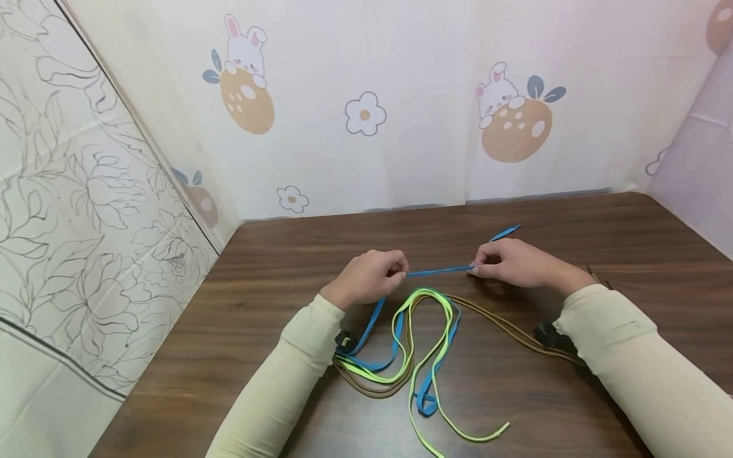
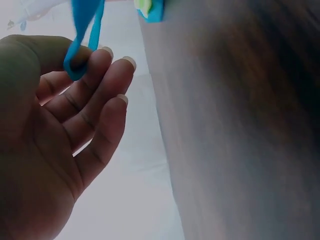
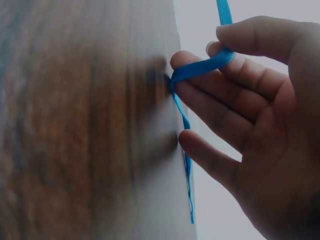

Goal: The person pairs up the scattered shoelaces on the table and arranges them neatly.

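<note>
A flat blue shoelace [image 1: 438, 271] is stretched between both hands above the wooden table. My left hand [image 1: 369, 277] pinches it between thumb and index finger; in the left wrist view the blue lace [image 2: 84, 30] loops past the thumb tip. On the other side my right hand [image 1: 515, 262] pinches the lace near its end, thumb against index finger. The lace's free tip [image 1: 509, 231] points up and away beyond that hand. In the right wrist view the blue lace [image 3: 200, 67] bends across the fingers and trails down. Below the hands, yellow-green laces [image 1: 420, 362] lie in loose curves with more blue lace.
A brown lace [image 1: 504, 324] runs rightward under the right forearm. Dark objects sit by each wrist, one at the left wrist [image 1: 345, 341] and one at the right [image 1: 546, 334]. The wooden table [image 1: 275, 254] meets a patterned wall covering [image 1: 424, 127] at the back.
</note>
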### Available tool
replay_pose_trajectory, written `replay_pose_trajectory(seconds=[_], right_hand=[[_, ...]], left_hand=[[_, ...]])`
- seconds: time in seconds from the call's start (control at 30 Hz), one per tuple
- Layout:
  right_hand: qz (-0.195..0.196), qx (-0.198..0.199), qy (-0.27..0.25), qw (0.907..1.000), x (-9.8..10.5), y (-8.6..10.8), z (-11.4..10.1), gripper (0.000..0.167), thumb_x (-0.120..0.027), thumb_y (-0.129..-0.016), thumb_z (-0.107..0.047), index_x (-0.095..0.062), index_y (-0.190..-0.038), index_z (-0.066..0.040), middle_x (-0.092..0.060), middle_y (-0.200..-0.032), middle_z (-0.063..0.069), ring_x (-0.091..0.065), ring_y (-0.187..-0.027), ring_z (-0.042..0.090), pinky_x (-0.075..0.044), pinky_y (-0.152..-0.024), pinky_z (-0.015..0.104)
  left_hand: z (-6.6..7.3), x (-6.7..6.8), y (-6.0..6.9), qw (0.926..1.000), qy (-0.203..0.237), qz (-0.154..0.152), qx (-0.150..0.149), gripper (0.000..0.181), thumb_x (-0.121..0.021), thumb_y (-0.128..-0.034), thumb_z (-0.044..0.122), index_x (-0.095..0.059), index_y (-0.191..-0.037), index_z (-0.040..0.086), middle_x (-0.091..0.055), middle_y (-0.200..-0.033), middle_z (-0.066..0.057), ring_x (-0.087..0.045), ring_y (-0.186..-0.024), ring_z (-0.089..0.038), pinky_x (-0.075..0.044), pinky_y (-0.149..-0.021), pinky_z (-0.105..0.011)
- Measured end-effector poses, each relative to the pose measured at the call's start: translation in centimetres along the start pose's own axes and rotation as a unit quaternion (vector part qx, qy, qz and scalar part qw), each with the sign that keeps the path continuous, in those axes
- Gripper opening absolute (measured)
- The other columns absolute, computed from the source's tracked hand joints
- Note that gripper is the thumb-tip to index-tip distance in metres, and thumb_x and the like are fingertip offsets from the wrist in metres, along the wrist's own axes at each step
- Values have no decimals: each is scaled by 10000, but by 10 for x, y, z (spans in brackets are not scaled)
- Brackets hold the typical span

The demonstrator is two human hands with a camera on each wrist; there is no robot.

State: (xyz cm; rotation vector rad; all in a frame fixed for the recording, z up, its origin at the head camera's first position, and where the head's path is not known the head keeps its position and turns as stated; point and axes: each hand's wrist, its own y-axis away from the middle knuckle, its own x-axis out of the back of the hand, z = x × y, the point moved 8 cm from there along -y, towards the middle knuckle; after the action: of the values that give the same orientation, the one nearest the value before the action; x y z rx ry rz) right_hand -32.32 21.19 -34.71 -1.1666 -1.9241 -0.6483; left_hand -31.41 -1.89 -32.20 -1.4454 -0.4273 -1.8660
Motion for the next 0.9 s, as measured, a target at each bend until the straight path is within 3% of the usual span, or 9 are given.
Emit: replay_pose_trajectory(seconds=[0.27,0.57,0.7,0.9], right_hand=[[-60,-4,-248,9997,1,0,4,143,-649,-992,-307,-726,-941,-197,-671,-902,-5,-519,-695,202,-437,-643,361],[24,139,-469,9988,4,0,7,151,-632,-1004,-282,-738,-944,-194,-698,-959,-36,-534,-751,183,-449,-667,333],[93,-22,-283,9996,4,1,9,172,-629,-1005,-285,-710,-905,-172,-682,-860,-12,-536,-679,198,-445,-634,355],[120,-129,394,9991,5,1,8,145,-616,-1002,-257,-664,-916,-149,-634,-719,-34,-573,-652,164,-427,-611,354]], left_hand=[[-11,-1,2,9993,149,-120,325,139,-554,-1008,197,-682,-1063,189,-611,-807,109,-540,-640,-79,-457,-621,-266],[-28,-5,6,9966,-31,-358,740,194,-553,-993,193,-714,-1102,184,-621,-824,114,-544,-649,-92,-449,-609,-280],[-33,-3,6,9957,-137,-297,866,195,-557,-1011,214,-722,-1108,175,-625,-809,109,-548,-628,-96,-463,-608,-292],[-33,1,5,9939,-412,-76,1020,195,-559,-1022,273,-726,-1086,196,-658,-852,107,-577,-676,-70,-505,-660,-309]])
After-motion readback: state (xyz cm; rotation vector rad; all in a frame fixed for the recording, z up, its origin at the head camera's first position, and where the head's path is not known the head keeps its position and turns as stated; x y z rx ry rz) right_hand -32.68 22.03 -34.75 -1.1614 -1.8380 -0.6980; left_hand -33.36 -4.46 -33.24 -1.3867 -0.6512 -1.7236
